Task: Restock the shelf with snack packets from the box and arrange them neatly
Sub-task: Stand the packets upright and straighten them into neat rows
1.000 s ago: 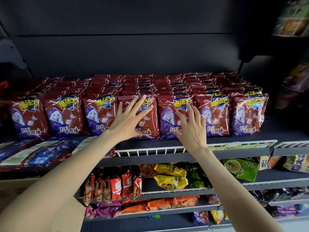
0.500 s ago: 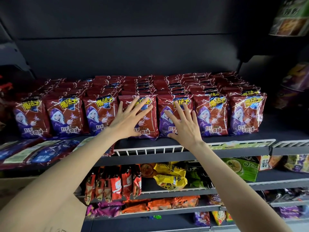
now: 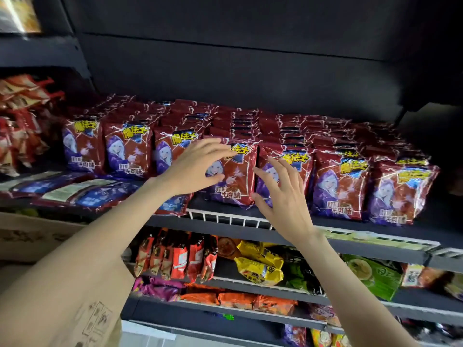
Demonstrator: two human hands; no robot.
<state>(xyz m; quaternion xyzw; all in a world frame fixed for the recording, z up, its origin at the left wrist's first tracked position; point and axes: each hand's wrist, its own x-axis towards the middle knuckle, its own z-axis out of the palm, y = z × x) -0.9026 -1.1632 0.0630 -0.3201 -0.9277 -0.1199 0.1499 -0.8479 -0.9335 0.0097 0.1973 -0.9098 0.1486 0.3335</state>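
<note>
Red snack packets (image 3: 338, 186) with a purple hooded figure stand in tight rows on the dark upper shelf (image 3: 375, 230). My left hand (image 3: 193, 169) reaches over the middle front packet (image 3: 238, 181). Its curled fingertips sit at the packet's top edge and its thumb is on the front face. My right hand (image 3: 280, 194) is spread, with index finger and thumb touching that packet's right edge, in front of the neighbouring packet. A cardboard box (image 3: 27, 234) sits at the lower left under my left arm, and a few of the same packets (image 3: 75, 194) lie flat above it.
A white wire guard (image 3: 225, 217) runs along the shelf's front edge. Lower shelves hold orange-red packets (image 3: 180, 259), yellow packets (image 3: 260, 264) and a green packet (image 3: 373, 274). More red snacks (image 3: 22, 116) hang at the far left. A dark back panel rises behind the rows.
The view has shifted left and closer. My left hand went from lying flat on a packet to curling over the middle packet. My right hand moved left to that packet's right edge.
</note>
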